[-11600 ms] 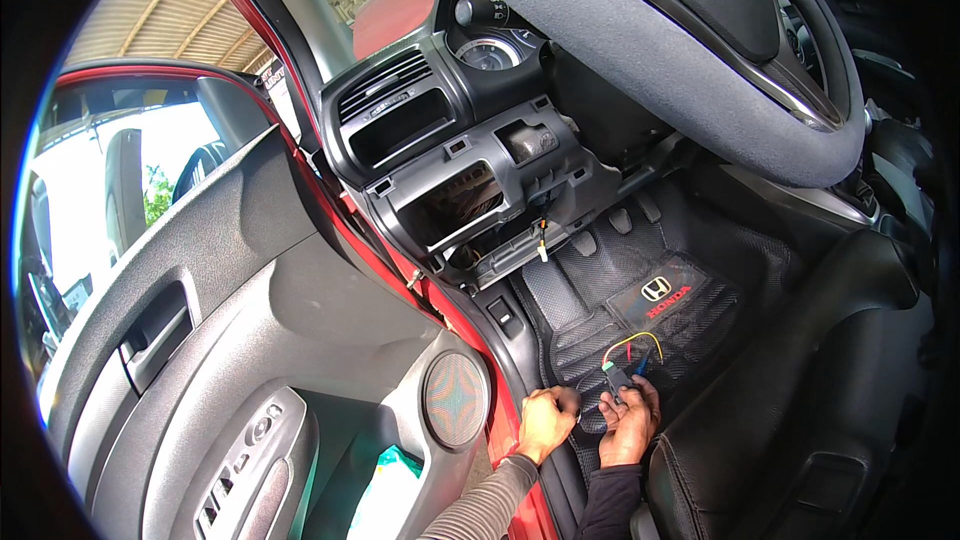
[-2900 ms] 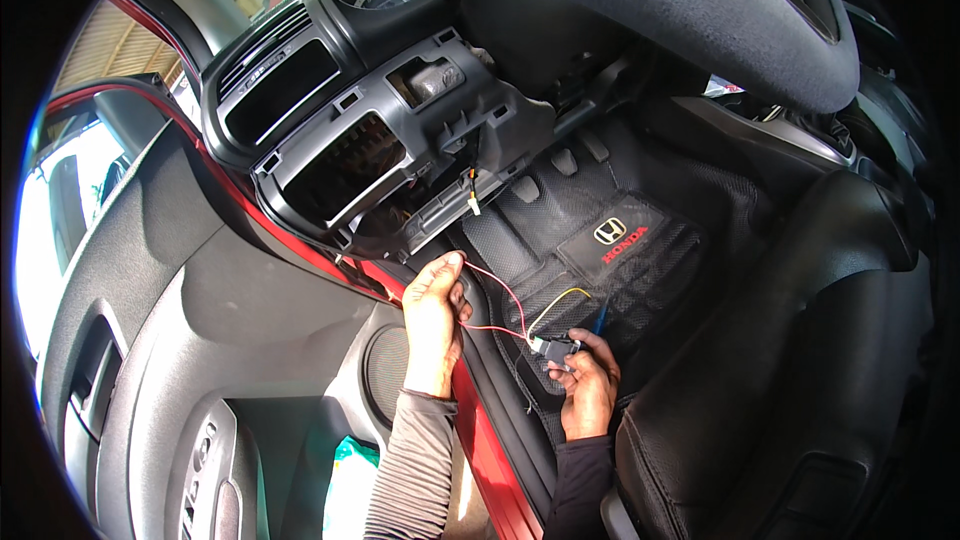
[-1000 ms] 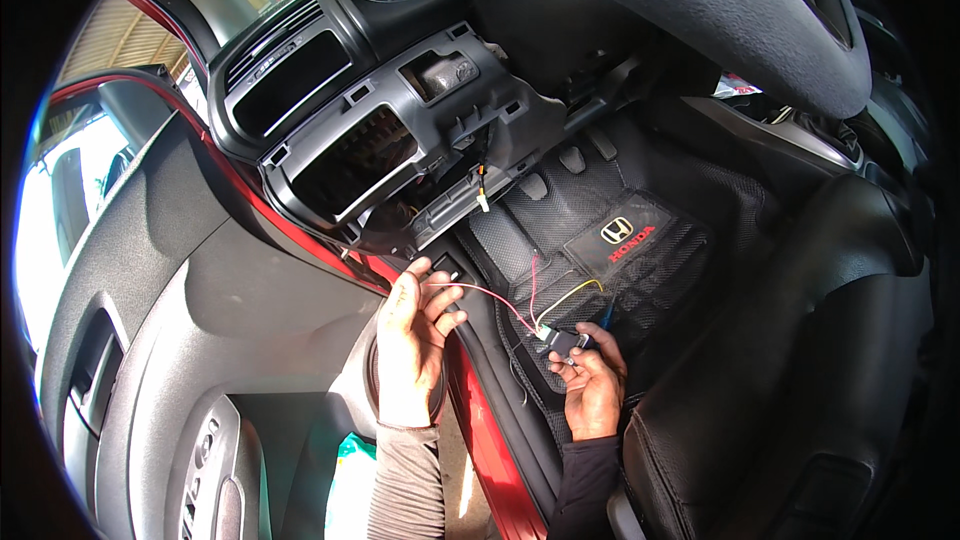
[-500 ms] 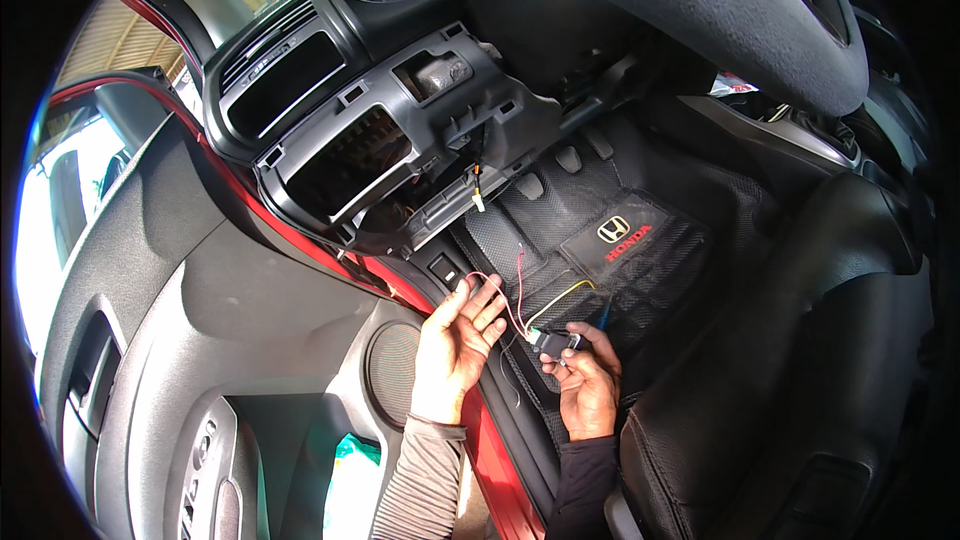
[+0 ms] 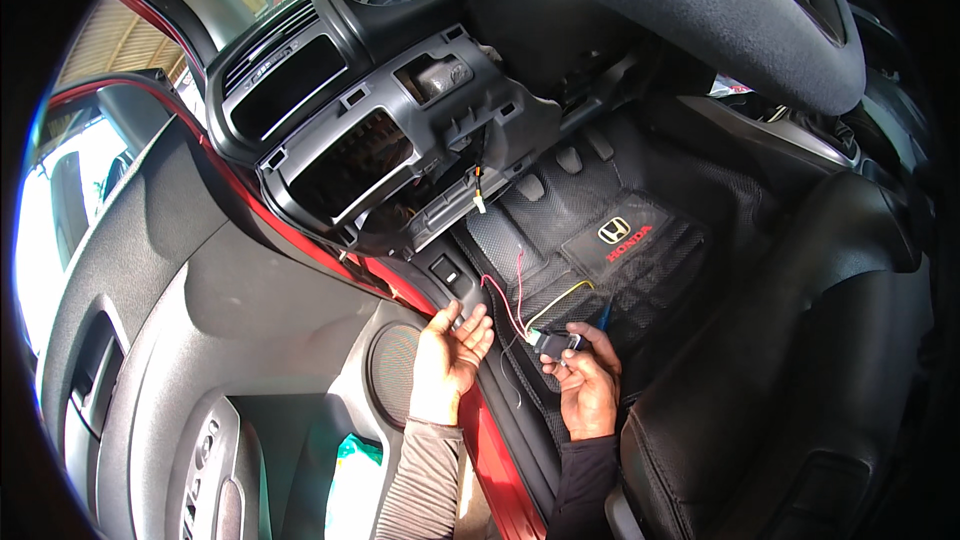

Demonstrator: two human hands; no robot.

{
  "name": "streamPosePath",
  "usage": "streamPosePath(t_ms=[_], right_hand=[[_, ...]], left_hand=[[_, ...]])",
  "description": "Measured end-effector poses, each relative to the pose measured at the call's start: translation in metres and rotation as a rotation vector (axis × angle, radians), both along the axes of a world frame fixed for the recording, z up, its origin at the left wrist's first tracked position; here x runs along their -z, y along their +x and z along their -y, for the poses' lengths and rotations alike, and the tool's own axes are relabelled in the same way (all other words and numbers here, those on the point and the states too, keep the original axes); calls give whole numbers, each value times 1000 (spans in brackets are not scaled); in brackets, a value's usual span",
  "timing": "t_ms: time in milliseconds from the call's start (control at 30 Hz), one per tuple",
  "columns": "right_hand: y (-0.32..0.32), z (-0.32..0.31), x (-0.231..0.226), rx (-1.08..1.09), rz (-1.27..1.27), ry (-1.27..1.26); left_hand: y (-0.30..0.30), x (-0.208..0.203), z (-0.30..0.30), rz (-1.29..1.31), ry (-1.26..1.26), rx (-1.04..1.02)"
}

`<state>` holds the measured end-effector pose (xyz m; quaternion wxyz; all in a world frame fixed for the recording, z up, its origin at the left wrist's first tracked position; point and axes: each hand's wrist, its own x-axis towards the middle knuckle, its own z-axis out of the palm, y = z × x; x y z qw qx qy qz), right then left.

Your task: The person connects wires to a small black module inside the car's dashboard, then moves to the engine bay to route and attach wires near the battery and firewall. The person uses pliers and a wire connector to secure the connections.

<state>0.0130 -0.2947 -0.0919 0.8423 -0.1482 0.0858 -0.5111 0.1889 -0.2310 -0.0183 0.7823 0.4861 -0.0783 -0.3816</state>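
My right hand pinches a small black box-shaped electrical module between thumb and fingers. From its pale green connector run thin wires: two red ones and a yellowish one arching over the floor mat. A thin dark wire hangs below it. My left hand is palm up over the door sill, fingers spread, with nothing in it. Its fingertips are close to the red wire, apparently not touching it. A slim blue thing lies just beyond my right hand, partly hidden.
The lower dashboard has open cavities, and a loose wire with a white plug hangs from it. The steering wheel is overhead. The open door stands left, a black seat right; pedals lie ahead.
My left hand has let go of the red wire and drawn back slightly left and down. The wire's loop has dropped toward the sill. My right hand keeps its hold on the module.
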Motion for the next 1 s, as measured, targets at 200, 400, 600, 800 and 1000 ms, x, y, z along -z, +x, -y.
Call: streamPosePath(t_ms=[200, 400, 600, 800, 1000], right_hand=[[-1, 0, 1, -3, 29, -21], [0, 0, 1, -1, 34, -36], [1, 0, 0, 19, -17, -19], [1, 0, 1, 27, -3, 1], [1, 0, 3, 16, -50, 57]], left_hand=[[-2, -5, 8, 170, 154, 249], [1, -26, 32, 138, 176, 284], [1, -50, 38, 330, 165, 88], [-10, -72, 27, 654, 150, 90], [-21, -83, 22, 774, 127, 33]])
